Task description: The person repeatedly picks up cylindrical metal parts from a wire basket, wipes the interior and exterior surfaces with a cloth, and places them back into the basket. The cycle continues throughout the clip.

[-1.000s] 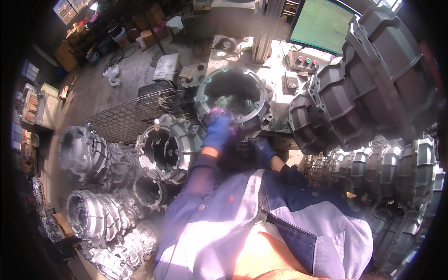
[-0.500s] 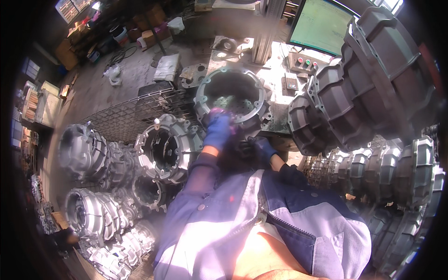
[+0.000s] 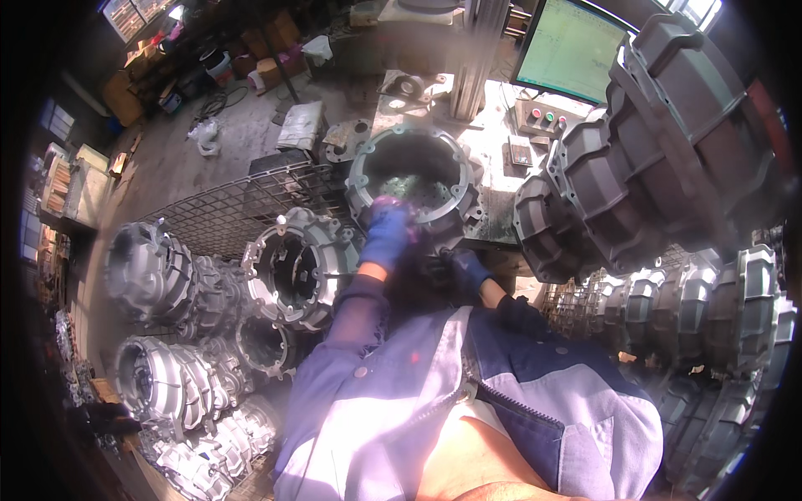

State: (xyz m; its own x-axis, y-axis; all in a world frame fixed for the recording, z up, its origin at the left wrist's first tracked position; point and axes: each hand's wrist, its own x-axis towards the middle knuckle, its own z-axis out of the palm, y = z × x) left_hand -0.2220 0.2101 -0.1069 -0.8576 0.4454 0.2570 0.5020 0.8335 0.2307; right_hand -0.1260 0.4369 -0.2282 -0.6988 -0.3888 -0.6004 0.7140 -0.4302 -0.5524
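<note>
A round, open-topped grey metal housing (image 3: pixel 361 194) stands on the bench in front of me, with bolt lugs around its rim. My left hand (image 3: pixel 388 234), in a blue glove, is closed over the rim's near side, its fingertips partly washed out by glare. Just below the housing's near right side is my right hand (image 3: pixel 469 269), also gloved in blue. Deep shadow hides its fingers and whatever they touch. A second ring-shaped housing (image 3: pixel 322 288) lies on its side at the left, close to my left forearm.
Several castings (image 3: pixel 167 380) are stacked at the left by a wire mesh basket (image 3: pixel 225 209). Large stacked housings (image 3: pixel 618 167) rise close on the right. Behind the bench housing are a metal post (image 3: pixel 474 75), a button box (image 3: pixel 539 118) and a screen (image 3: pixel 572 50).
Both hands keep nearly the same place at the housing. The view has shifted very slightly; nothing has visibly been taken up or let go.
</note>
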